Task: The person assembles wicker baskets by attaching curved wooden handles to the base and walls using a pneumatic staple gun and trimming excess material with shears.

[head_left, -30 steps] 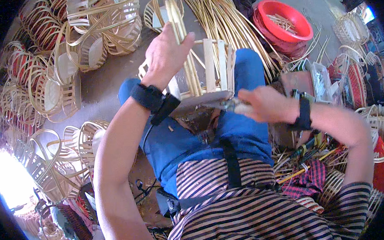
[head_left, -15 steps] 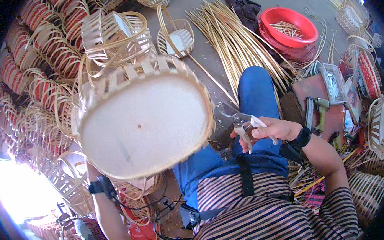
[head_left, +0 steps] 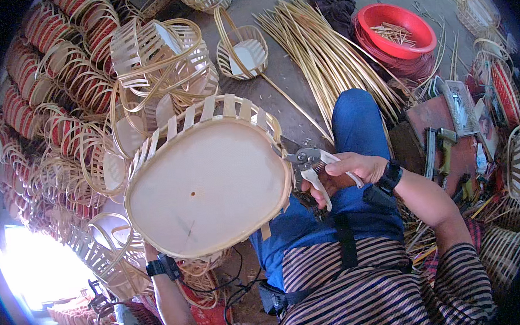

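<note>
An oval basket [head_left: 214, 182] is tipped up with its pale flat base toward me, slats of its woven side showing along the far edge. My left hand [head_left: 151, 252] holds it up from the lower left; the fingers are hidden behind it. In my right hand [head_left: 346, 172] is a pair of pruning shears [head_left: 308, 155] with white handles, which are spread apart. The blades reach the basket's right rim; whether they grip a slat there I cannot tell. A short strip end [head_left: 266, 230] sticks out below the rim.
Stacked red-and-natural baskets [head_left: 63, 114] fill the left. Ahead lie a bundle of bamboo sticks [head_left: 325, 59], a small handled basket [head_left: 242, 51] and a red basin [head_left: 403, 31] holding short sticks. A nail gun [head_left: 446, 150] rests on a board at right. Cables [head_left: 240, 299] run beside my left leg.
The basket has come down and slightly right, settling lower over my lap. My right hand has brought the shears left and up, so their blades now meet the basket's rim.
</note>
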Motion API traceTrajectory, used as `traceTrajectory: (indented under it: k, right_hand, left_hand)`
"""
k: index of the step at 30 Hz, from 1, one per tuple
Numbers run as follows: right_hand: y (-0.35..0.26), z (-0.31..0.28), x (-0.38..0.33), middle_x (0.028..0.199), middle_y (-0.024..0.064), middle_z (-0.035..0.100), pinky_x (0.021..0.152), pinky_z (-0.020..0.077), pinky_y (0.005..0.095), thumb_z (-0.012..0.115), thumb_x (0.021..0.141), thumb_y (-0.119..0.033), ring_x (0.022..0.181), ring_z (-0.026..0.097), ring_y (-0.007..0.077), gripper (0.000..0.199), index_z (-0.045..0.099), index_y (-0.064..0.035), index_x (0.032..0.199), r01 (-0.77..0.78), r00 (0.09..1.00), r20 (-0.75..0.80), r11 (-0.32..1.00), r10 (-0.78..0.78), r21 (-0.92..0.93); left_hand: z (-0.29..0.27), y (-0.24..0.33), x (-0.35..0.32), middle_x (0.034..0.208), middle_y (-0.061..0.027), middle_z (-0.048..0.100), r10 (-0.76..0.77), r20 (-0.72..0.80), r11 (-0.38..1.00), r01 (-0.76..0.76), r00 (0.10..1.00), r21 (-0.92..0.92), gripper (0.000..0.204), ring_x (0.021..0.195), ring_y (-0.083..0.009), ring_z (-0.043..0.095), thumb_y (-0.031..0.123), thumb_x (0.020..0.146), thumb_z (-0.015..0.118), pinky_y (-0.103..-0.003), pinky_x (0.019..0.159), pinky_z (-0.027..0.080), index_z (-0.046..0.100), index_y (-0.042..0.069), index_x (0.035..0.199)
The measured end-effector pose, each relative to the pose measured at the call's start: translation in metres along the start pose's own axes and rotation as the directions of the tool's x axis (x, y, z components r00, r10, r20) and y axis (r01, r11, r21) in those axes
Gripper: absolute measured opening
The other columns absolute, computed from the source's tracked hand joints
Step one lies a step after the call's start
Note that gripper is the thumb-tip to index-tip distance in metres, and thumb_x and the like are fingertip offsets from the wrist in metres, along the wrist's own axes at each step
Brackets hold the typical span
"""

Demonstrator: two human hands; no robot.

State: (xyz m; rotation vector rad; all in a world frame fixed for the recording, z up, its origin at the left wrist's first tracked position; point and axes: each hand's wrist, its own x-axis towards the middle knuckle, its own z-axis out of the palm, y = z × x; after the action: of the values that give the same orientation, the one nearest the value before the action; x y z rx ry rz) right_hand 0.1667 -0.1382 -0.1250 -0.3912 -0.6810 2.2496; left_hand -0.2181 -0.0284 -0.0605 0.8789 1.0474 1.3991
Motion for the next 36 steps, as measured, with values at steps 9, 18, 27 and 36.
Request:
traceTrajectory:
  k: [9,18,27,36]
  right_hand:
    - [0.022,0.025,0.012,0.057,0.0017,0.042,0.048,0.0344,0.0233,0.047,0.080,-0.030,0.049,0.040,0.0100,0.027,0.045,-0.0029,0.079,0.086,0.957,-0.276,0.996,-0.092,-0.033]
    - [0.021,0.024,-0.009,0.079,0.0056,0.054,0.068,0.0429,0.0267,0.043,0.081,-0.035,0.072,0.053,0.0140,0.043,0.041,0.0002,0.106,-0.043,0.995,-0.097,0.974,0.022,-0.221]
    - [0.004,0.006,0.011,0.083,0.0087,0.055,0.068,0.0436,0.0295,0.042,0.079,-0.040,0.076,0.054,0.0188,0.050,0.043,0.0016,0.106,0.016,1.000,-0.015,0.996,-0.014,0.093]
    - [0.014,0.029,0.024,0.053,0.0008,0.041,0.035,0.0329,0.0203,0.044,0.080,-0.036,0.040,0.038,0.0070,0.036,0.046,-0.0004,0.081,0.100,0.978,-0.190,0.992,-0.085,0.072]
  left_hand:
    - [0.000,0.000,-0.004,0.085,-0.0054,0.052,0.004,0.002,1.000,-0.004,1.000,0.023,0.035,0.077,-0.0135,0.051,0.027,0.076,0.049,-0.024,0.065,0.042,0.048,0.000,0.098]
    - [-0.002,0.002,-0.011,0.084,-0.0047,0.052,0.015,-0.009,0.999,-0.014,1.000,0.044,0.032,0.075,-0.0125,0.050,0.025,0.077,0.049,-0.024,0.064,0.042,0.048,0.000,0.097]
    - [0.002,0.002,-0.015,0.082,-0.0040,0.051,0.020,-0.007,0.999,-0.020,1.000,0.046,0.028,0.074,-0.0116,0.050,0.023,0.077,0.049,-0.023,0.062,0.042,0.049,0.001,0.095]
    - [0.001,0.006,-0.016,0.081,-0.0033,0.051,0.021,-0.029,0.998,-0.019,0.999,0.062,0.025,0.072,-0.0106,0.050,0.021,0.078,0.048,-0.022,0.061,0.041,0.049,0.002,0.094]
